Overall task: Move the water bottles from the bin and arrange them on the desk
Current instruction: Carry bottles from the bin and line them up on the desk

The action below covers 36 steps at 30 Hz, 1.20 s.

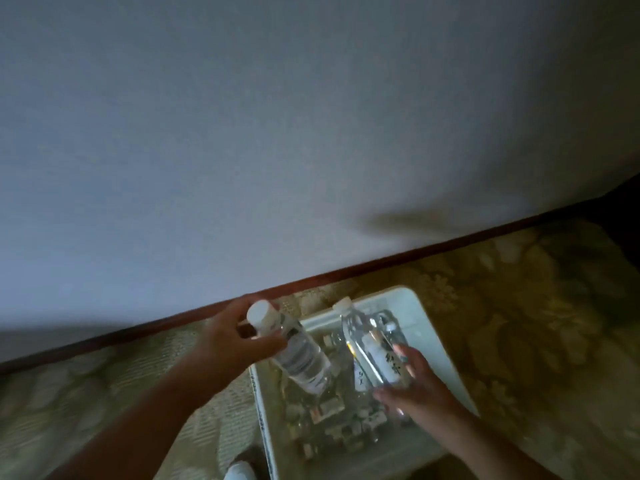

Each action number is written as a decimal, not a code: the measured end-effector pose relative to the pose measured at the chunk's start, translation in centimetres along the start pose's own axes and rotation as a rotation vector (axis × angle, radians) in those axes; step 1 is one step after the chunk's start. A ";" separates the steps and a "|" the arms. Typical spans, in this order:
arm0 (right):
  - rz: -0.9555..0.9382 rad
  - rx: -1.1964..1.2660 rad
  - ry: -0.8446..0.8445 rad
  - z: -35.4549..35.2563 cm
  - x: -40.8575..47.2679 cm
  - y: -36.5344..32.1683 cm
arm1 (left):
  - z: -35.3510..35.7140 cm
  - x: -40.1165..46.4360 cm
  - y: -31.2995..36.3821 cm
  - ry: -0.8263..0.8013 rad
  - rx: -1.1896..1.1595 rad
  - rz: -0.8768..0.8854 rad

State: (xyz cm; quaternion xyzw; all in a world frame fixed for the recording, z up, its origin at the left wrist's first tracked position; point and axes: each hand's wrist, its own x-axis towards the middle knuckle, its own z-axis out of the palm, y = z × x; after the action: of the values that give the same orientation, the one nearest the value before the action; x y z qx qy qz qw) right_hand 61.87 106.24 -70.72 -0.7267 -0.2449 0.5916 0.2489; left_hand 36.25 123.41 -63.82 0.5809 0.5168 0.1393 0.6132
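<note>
A white plastic bin [426, 317] sits on the patterned carpet below me, with several clear water bottles lying inside it. My left hand [235, 337] grips the neck of a clear bottle with a white cap [298, 351], held tilted above the bin's left side. My right hand [412, 379] holds a second clear, white-capped bottle with a white label [367, 344], tilted over the bin's middle. The picture is dim and blurred. No desk shows in this view.
A pale wall [277, 133] fills the upper part of the view, ending in a dark red skirting board [346, 268]. Floral carpet [536, 306] surrounds the bin. A white shoe tip [240, 471] shows at the bottom edge.
</note>
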 end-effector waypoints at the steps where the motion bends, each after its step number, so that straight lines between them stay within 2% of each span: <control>1: -0.059 0.032 -0.023 0.3 -1.8 -2.4 | -0.9 -1.7 2.4 -0.014 -0.075 0.022; 5: -0.308 0.063 -0.149 2.2 -9.6 -14.5 | -4.8 -9.5 12.0 0.014 -0.379 0.172; 10: -0.599 0.034 -0.273 5.7 -20.8 -28.1 | -11.5 -21.5 23.8 0.254 -0.711 0.349; 13: -0.764 0.066 -0.321 9.4 -27.6 -34.0 | -16.3 -30.0 29.0 0.377 -0.722 0.425; 18: -0.867 0.002 -0.513 17.8 -37.6 -40.6 | -22.7 -44.1 33.8 0.692 -0.647 0.388; 20: -0.926 -0.043 -0.578 21.6 -41.6 -42.4 | -25.1 -50.2 34.4 0.821 -0.645 0.384; 26: -1.086 -0.119 -0.689 33.8 -50.8 -44.0 | -30.8 -66.5 32.7 0.990 -0.622 0.486; 32: -1.213 -0.079 -0.729 46.8 -59.9 -42.9 | -36.7 -80.7 27.0 1.142 -0.200 0.501; 36: -1.304 -0.096 -0.742 53.1 -65.1 -42.8 | -41.3 -87.0 23.6 1.257 -0.126 0.483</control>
State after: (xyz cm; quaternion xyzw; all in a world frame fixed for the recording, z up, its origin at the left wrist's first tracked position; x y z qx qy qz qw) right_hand -4.66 100.10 -4.12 -0.1974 -0.7190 0.5190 0.4180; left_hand -23.63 86.54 6.08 0.4518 0.6218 0.6138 0.1804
